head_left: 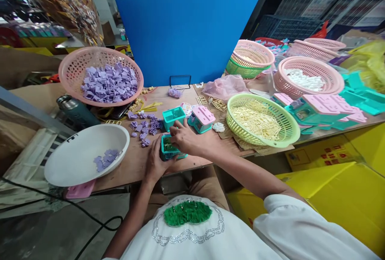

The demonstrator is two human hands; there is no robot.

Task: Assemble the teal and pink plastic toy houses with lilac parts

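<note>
My left hand (155, 163) is wrapped round the near left side of a small teal plastic box (173, 155) at the table's front edge. The box is open at the top, and something yellowish shows inside it. Over its right side, my right hand (187, 139) has its fingers pinched together at the opening; whatever they hold is hidden. Just behind stands a second open teal box (173, 114). To its right is a teal box with a pink lid (203, 114). Loose purple plastic pieces (147, 125) lie to the left of the boxes.
A pink basket of purple pieces (110, 83), a dark bottle (75, 109) and a white bowl (87, 151) stand left. Right are a light-green basket (290, 129) of thin yellow parts, pink-lidded teal boxes (323, 107) and a pink basket (335, 81). A blue panel (186, 23) rises behind.
</note>
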